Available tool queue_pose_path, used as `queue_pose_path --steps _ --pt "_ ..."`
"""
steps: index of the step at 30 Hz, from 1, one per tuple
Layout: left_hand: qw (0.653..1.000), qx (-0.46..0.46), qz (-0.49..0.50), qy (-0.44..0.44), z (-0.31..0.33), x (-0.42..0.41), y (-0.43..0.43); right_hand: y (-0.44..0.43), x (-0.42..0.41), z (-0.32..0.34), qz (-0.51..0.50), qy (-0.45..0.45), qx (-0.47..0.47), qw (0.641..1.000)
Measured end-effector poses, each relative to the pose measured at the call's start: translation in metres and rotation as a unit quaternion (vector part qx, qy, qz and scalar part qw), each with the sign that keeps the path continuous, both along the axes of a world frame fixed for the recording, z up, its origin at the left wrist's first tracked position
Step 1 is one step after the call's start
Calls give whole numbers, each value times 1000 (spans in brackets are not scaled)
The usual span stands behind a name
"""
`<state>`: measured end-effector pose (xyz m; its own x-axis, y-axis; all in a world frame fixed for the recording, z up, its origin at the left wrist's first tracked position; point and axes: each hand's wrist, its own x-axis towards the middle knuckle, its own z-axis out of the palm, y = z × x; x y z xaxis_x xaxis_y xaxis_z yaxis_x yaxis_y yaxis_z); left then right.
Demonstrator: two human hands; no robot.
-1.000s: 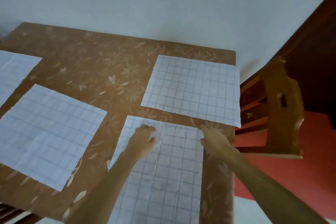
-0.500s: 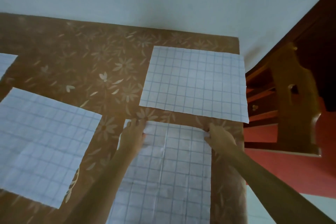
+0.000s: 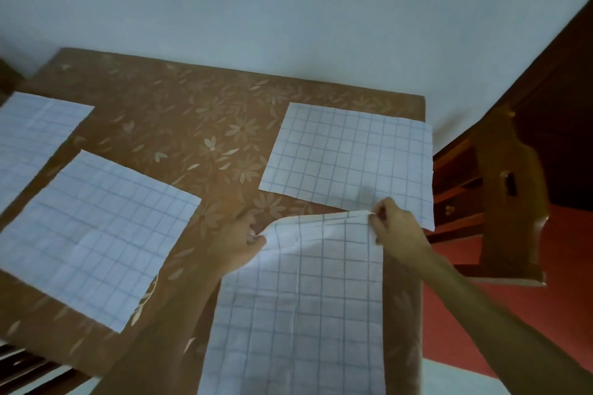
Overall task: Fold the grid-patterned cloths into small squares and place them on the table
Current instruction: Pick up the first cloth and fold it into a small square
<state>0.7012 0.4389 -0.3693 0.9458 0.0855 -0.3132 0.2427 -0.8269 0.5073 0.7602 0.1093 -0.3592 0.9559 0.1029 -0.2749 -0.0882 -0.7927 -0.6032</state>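
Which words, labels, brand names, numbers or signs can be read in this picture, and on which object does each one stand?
None: no readable text appears anywhere.
The held cloth and the three flat cloths show only blue grid lines.
The table cover shows only a flower pattern.
The wooden chair and the wall carry no marking.

Two bare forearms reaching toward 12 o'clock, left hand (image 3: pixel 239 242) pinched closed, right hand (image 3: pixel 396 226) pinched closed, slightly raised
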Motion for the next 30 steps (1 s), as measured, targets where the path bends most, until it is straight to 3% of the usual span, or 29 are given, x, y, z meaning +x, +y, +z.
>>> queue_pose_path --steps 4,8,13,18,30 --pt "998 -29 28 -54 42 -12 -8 -19 3 53 4 -62 69 996" --pt "989 -94 66 -98 91 -17 -19 -40 5 99 21 -141 67 988" --pt "975 -53 40 -214 177 -25 -38 -67 0 163 32 -218 86 972" --pt "949 -8 36 -312 264 -35 -59 -82 -5 228 19 -263 172 949" --pt "885 71 31 -460 411 -45 -79 -108 -8 378 44 -399 274 874"
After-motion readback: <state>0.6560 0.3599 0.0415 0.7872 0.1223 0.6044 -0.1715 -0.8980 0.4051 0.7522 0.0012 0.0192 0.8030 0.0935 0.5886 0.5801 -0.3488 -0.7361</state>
